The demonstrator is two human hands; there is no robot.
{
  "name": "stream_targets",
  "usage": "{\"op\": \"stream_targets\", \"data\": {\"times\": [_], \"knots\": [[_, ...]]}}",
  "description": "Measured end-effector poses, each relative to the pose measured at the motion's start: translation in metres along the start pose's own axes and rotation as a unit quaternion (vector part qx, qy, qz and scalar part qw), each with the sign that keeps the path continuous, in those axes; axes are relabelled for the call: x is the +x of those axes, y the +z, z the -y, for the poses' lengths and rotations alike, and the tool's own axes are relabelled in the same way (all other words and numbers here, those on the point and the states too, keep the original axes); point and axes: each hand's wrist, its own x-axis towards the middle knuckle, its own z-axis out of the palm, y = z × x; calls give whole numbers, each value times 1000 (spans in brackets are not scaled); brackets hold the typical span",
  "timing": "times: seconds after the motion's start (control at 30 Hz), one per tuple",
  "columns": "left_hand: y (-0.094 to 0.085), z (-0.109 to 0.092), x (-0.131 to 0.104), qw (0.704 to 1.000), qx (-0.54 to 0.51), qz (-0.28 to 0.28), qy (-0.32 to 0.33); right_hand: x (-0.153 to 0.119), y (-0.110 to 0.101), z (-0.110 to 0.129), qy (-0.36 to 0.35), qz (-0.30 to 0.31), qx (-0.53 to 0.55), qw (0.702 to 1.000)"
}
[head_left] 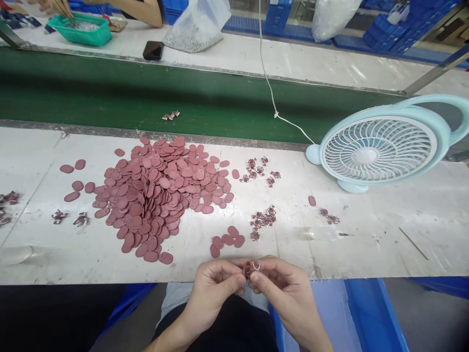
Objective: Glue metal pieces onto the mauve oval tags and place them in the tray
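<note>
My left hand [214,291] and my right hand [287,291] meet at the table's front edge, fingertips pinched together. Between them is a small maroon piece with white and orange bits [251,268], partly hidden by the fingers. Just beyond my hands lie several loose dark-red oval discs [227,239]. A large heap of the same discs [157,188] spreads to the left. Farther out, small maroon-and-white assembled pieces form one cluster [263,219] and a looser group [252,170] behind it.
A light-blue fan [381,146] stands at the right, its white cord [273,98] rising across the green strip [220,105]. A clear bottle with a dark needle tip [326,234] lies nearby. Across from me, a person's arm [141,11] rests near a green basket [100,35].
</note>
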Motion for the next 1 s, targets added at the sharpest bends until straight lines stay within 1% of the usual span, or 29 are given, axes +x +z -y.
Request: {"op": "stream_targets", "data": {"times": [0.13, 0.23, 0.37, 0.43, 0.7, 0.83, 0.93, 1.0], "knots": [[1, -1, 1, 1000, 14, 14, 6, 2, -2, -4, 1, -12, 6, 1000], [3, -2, 2, 999, 24, 22, 10, 2, -4, -4, -5, -16, -9, 1000], [5, -2, 4, 999, 25, 20, 9, -2, -6, 1, -44, -29, -73, 996], [7, -1, 4, 1000, 24, 18, 11, -2, -5, 1, -57, -36, -87, 994], [11, -2, 3, 999, 31, 21, 22, 1, -1, -4, -54, -35, -14, 998], [11, 3, 3, 998, 51, -3, 26, 3, -2, -9, -54, -49, 3, 997], [10, 7, 2, 995, 92, -11, 48, 2, -12, -19, -53, -68, 21, 996], [6, 3, 6, 979, 178, -8, 98, -2, -26, -26, -62, -106, 53, 991]]}}
